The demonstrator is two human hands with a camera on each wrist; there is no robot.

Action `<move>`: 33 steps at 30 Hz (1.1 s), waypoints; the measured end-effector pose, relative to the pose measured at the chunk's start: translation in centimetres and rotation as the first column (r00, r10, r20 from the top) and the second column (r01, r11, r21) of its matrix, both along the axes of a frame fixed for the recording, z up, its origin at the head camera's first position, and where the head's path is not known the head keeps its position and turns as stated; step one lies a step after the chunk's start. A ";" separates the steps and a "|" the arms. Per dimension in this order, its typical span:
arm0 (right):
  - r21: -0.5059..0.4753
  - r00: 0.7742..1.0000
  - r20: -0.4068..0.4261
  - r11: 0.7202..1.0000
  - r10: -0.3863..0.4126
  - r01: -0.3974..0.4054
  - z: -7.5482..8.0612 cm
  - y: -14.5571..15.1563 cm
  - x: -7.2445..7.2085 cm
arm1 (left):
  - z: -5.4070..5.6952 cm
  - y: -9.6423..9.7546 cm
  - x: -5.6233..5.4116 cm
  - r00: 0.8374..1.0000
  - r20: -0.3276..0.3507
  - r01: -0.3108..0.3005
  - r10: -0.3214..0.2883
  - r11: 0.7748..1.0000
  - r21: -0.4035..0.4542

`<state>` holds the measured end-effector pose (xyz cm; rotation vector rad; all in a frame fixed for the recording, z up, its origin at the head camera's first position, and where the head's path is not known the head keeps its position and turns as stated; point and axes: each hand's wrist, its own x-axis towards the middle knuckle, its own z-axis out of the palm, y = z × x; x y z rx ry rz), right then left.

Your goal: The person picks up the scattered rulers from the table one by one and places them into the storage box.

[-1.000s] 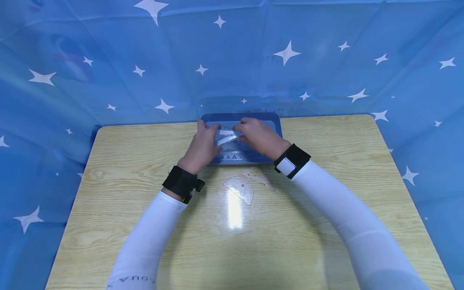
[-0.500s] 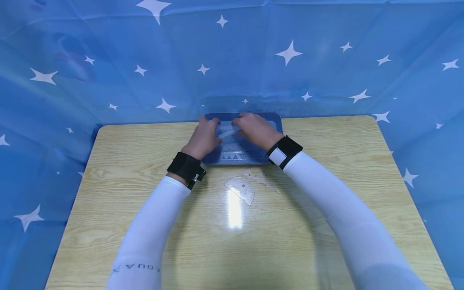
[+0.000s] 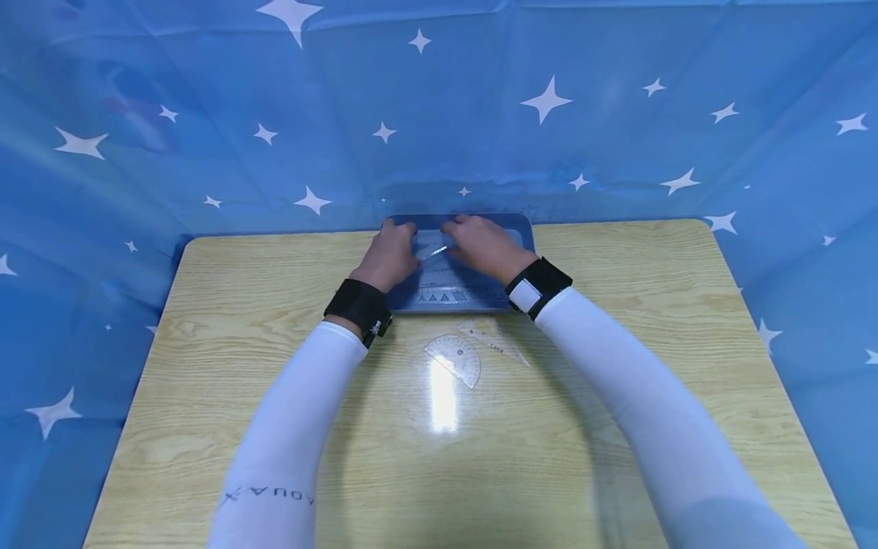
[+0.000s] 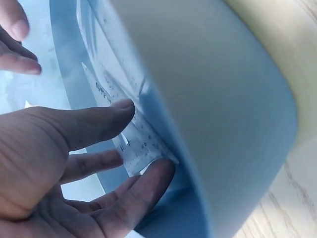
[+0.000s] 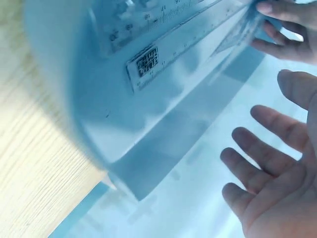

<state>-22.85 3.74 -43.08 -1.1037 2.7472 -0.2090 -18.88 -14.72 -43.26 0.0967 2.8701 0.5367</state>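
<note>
My left hand (image 3: 389, 255) reaches into the left side of a blue tray (image 3: 456, 309). Its thumb and fingers pinch a clear set square (image 4: 141, 146) by one corner, close above the tray floor, in the left wrist view. Opposite it, over the tray's right half, is my right hand (image 3: 485, 245). Its fingers are spread and loosely bent in the right wrist view, with nothing between them. Below lies a clear ruler (image 5: 171, 57) with a dark square logo, beside another clear ruler (image 5: 148, 22). The hands partly hide the tray's contents in the head view.
On the wooden table (image 3: 206, 366), in front of the tray, lie a clear protractor (image 3: 455, 360) and another clear set square (image 3: 495, 341). A blue star-patterned cloth (image 3: 466, 114) hangs directly behind the tray.
Both hands have lowered slightly into the tray over the last second. The clear piece between them has shifted and tilted. The protractor and set square on the table have not moved.
</note>
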 end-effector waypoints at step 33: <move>-0.141 0.986 -0.160 0.990 -0.043 0.021 0.5 8.6 2.1 | -1.1 0.6 -0.6 0.999 -0.041 -0.011 0.004 0.986 -0.165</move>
